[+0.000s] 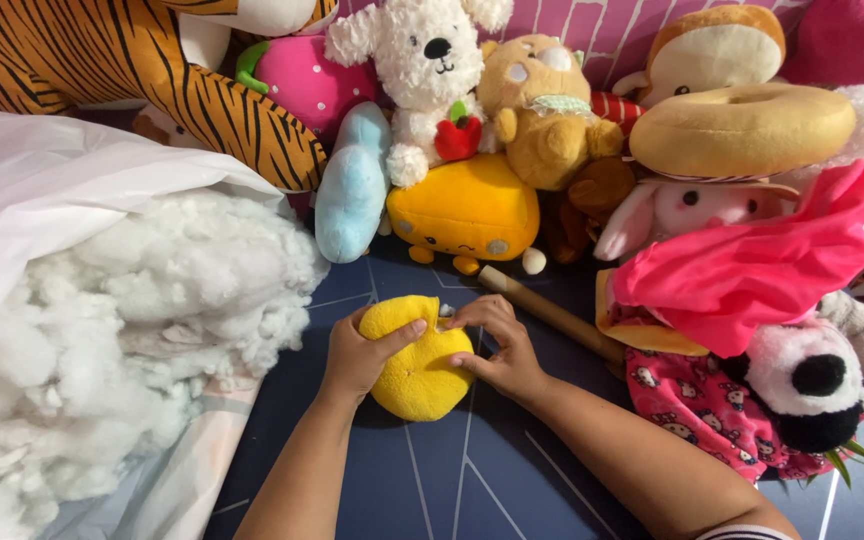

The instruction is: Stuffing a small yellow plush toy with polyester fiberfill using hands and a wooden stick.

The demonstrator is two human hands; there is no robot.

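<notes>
A round yellow plush toy [417,375] rests on the dark blue mat [492,480] in the middle of the view. My left hand [357,355] grips its left side, thumb pressed across the top. My right hand [502,345] holds its right edge, fingers pinching near a small opening at the top where a bit of white stuffing shows.
A big white bag of loose fibre stuffing [122,330] fills the left. Stuffed toys crowd the back: a tiger [152,70], a white dog [427,70], a yellow block plush [467,210], a pink cloth [752,265]. A wooden stick [552,315] lies right of my hands.
</notes>
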